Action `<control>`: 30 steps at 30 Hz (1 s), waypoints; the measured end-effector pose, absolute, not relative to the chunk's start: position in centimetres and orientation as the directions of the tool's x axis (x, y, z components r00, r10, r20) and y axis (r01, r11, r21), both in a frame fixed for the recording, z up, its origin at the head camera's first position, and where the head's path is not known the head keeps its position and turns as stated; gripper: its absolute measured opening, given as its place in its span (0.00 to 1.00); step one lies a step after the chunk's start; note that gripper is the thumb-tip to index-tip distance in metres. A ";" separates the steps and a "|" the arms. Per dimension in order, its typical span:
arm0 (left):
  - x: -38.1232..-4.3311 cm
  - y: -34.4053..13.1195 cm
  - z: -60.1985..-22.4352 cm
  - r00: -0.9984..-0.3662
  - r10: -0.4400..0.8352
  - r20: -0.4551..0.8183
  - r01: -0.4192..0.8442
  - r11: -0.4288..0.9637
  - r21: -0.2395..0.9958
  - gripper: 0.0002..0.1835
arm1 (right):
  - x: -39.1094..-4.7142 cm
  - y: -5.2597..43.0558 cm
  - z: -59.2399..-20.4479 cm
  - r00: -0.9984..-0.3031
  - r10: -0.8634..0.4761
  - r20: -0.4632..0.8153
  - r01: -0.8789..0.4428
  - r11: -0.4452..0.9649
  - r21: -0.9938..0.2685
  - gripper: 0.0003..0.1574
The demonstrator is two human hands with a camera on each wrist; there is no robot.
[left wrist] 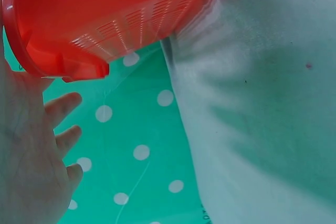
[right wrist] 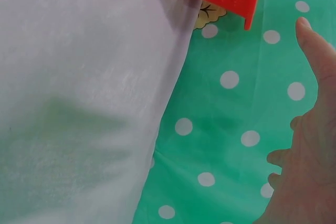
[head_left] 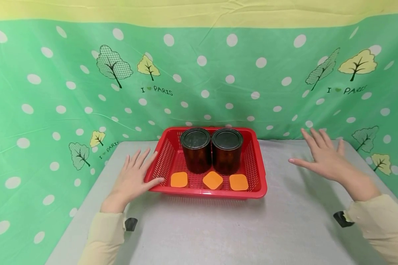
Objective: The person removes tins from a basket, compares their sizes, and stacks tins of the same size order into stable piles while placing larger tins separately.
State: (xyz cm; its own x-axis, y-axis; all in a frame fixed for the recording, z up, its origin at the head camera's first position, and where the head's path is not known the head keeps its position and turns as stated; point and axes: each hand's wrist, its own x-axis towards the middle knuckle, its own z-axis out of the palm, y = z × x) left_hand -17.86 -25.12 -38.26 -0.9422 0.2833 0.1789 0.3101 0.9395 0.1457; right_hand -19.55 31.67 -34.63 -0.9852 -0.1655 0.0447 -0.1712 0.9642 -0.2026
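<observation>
A red plastic basket (head_left: pixel 212 192) with slotted walls stands at the back middle of the table. Inside it, two dark brown canisters (head_left: pixel 197 152) with black lids stand upright side by side. Along the basket's front lie three orange blocks with rounded corners, one at the left (head_left: pixel 179 179), one turned cornerwise in the middle (head_left: pixel 213 180), one at the right (head_left: pixel 238 182). My left hand (head_left: pixel 132 178) is spread at the basket's left front corner; whether it touches the rim I cannot tell. Well to the right of the basket, my right hand (head_left: pixel 328 158) hovers with fingers spread, holding nothing.
A pale grey cloth covers the table (head_left: pixel 212 232). Behind and at both sides hangs a green curtain (head_left: pixel 215 92) with white dots and printed trees, close behind the basket. Black pieces (head_left: pixel 131 224) show at both wrists beside the beige sleeves.
</observation>
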 end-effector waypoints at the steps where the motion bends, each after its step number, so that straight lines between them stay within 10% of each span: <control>1: -17.8 -25.1 -38.3 -0.943 0.283 0.175 0.309 0.940 0.144 0.51 | -19.6 31.6 -34.6 -0.985 -0.169 0.047 -0.175 0.964 -0.202 0.70; 30: -17.2 -25.1 -38.8 -0.939 0.296 0.176 0.324 0.932 0.163 0.50 | -20.3 28.4 -33.3 -0.972 -0.214 0.101 -0.232 0.945 -0.231 0.72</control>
